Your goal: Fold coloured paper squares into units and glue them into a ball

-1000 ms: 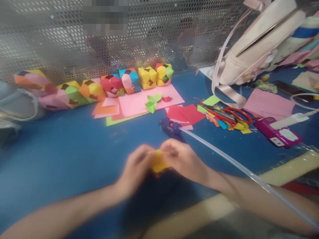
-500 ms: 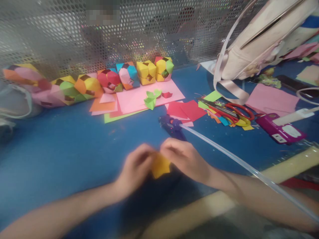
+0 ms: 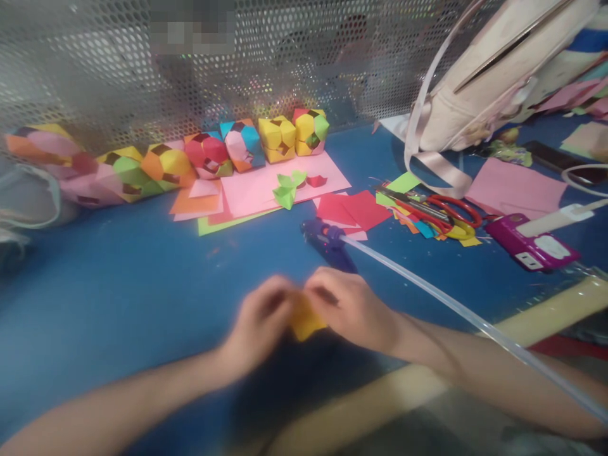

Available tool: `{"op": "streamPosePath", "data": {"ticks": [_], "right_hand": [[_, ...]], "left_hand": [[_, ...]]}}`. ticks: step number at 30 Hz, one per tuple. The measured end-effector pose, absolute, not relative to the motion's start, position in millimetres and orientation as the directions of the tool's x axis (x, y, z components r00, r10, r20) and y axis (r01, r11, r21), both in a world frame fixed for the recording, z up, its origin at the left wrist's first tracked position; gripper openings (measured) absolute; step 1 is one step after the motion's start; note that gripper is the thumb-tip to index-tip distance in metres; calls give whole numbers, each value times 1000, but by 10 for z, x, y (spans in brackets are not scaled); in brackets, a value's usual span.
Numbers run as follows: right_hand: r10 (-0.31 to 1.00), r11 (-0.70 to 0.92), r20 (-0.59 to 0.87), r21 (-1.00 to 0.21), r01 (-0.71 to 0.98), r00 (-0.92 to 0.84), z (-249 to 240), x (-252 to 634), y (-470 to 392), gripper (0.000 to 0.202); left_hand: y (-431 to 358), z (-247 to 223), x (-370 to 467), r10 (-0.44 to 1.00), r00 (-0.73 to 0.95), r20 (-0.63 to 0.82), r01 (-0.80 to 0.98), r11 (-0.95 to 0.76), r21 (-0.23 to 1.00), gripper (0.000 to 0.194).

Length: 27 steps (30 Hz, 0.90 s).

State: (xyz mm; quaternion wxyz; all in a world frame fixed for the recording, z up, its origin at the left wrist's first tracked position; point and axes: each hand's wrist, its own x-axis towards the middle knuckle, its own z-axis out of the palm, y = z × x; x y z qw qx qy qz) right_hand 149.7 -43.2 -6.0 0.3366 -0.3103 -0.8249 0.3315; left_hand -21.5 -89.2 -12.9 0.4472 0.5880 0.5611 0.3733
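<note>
My left hand and right hand are nearly together, fingers curled closed, each pinching a side of the small yellow paper between them, above the blue table near its cream edge. Blur hides the exact grip of my left fingertips. If I pull unevenly, the paper could tear or crease askew; too loose a pinch could let it slip. The purple glue gun lies just beyond my right knuckles (its nozzle may be hot, though I can't tell), so a forward push could knock it. Its long clear stick slants across my right forearm, and lifting that arm might drag the gun. My left has broad open room; ahead, the red paper and folded blocks limit reach.
</note>
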Motion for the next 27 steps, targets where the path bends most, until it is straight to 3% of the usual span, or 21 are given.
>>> {"op": "streamPosePath", "data": {"ticks": [3,10,15,22,27], "right_hand": [[709,632,386,-720,288,-590,-56,1505,-429,16],[795,402,237,-895,193,-558,38,1510,-409,17],[770,527,348,-820,226,-534,-43,1482,-405,14],[698,628,417,-747,219,-582,-51,1509,-409,15],[791,469,269,-844,261,-550,-31,1492,-423,14]], "left_hand": [[-881,-134,-230,990,115,-82,309,43,950,12],[-889,-214,-313,997,71,33,313,-54,948,10],[-873,-203,-295,994,109,-8,218,-16,976,8],[-827,-149,-280,981,192,34,320,-95,943,13],[-789,-233,-279,997,-47,57,262,-43,964,16]]}}
